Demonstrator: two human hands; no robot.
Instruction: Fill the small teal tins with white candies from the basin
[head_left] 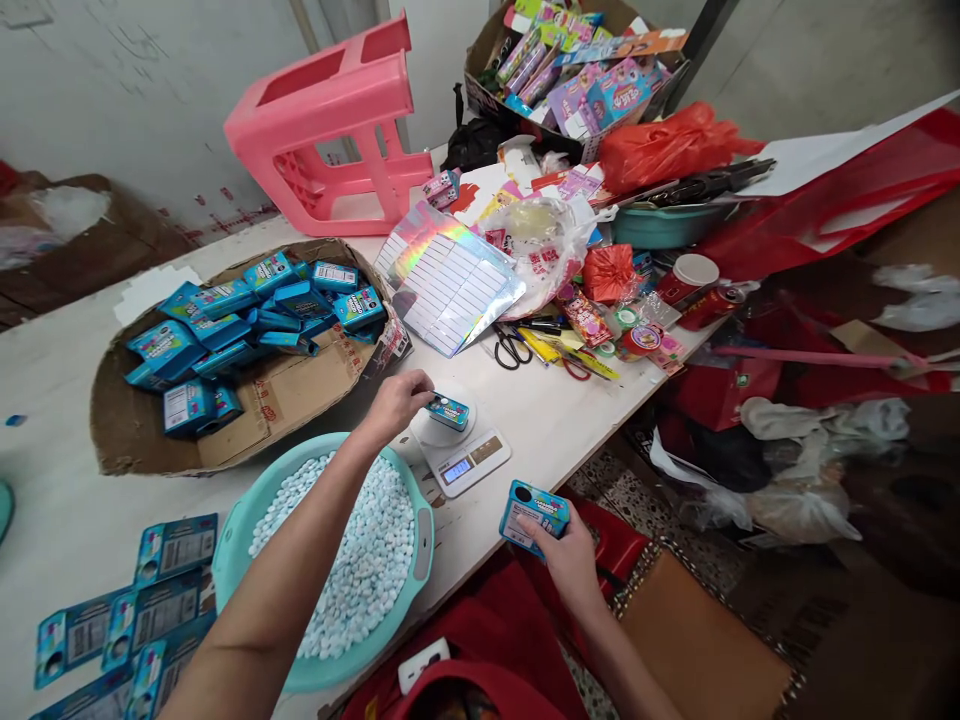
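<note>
My left hand reaches over a small white digital scale, its curled fingers closed on the near end of a blue printed candy box at the weighing plate. The scale's display is lit, but its digits are too small to read. My right hand grips another blue box beyond the table's front edge, thumb across its printed face. A round dark spot shows at that box's corner. Under my left forearm stands a turquoise basin of small white and pale-blue candies.
A cut-down carton holds several blue boxes. Flat blue cartons lie at the lower left. Scissors, pens and shiny sheets lie behind the scale. A pink stool lies on its side at the back.
</note>
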